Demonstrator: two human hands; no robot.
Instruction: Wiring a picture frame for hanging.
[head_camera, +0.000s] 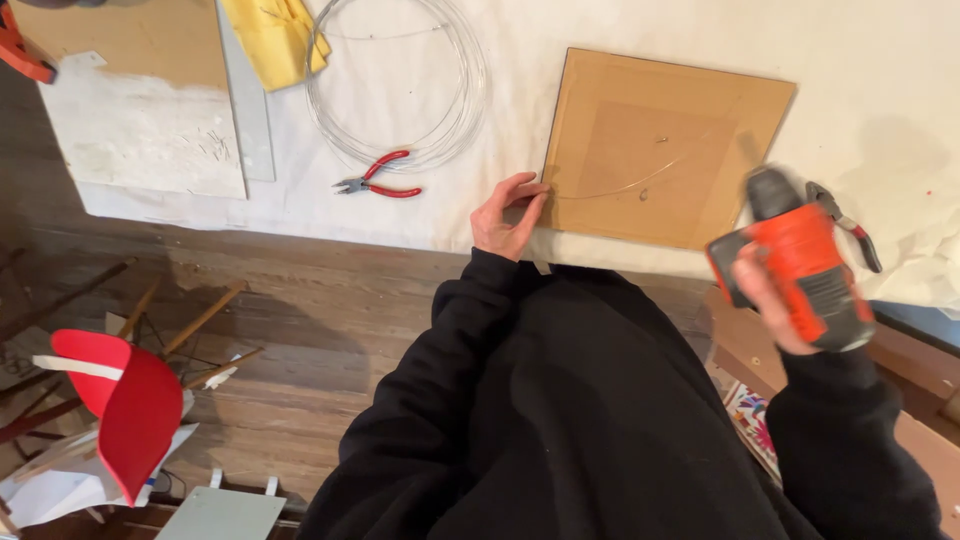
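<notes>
- Your bench (640, 25) is covered with an off-white cloth that wrinkles toward the right end, and its near edge runs slantwise across the view.
- A square brown board (665, 145) lies flat on the cloth in front of you, with a thin curved wire and a small fitting on its face.
- Your left hand (508, 215) rests at the board's near left corner, fingers curled lightly against its edge; it presses rather than grips.
- Your right hand (775, 300) has its fingers wrapped tight around the grip of an orange and black cordless drill (800, 265), held in the air just off the board's right corner and blurred.
- Dark-handled pliers (848, 232) lie on the cloth just behind the drill.
- Red-handled pliers (378, 182) lie left of your left hand, touching the lower rim of a coil of thin silver wire (400, 85).
- A yellow cloth (275, 35) sits at the far edge beside the coil.
- Further left, a board with worn white paint (140, 130) lies on the bench end.
- Below the bench the floor (300, 300) is dark worn planks.
- A red chair shell (125, 405) and loose wooden sticks lie on the floor to your left, among pale scraps.
</notes>
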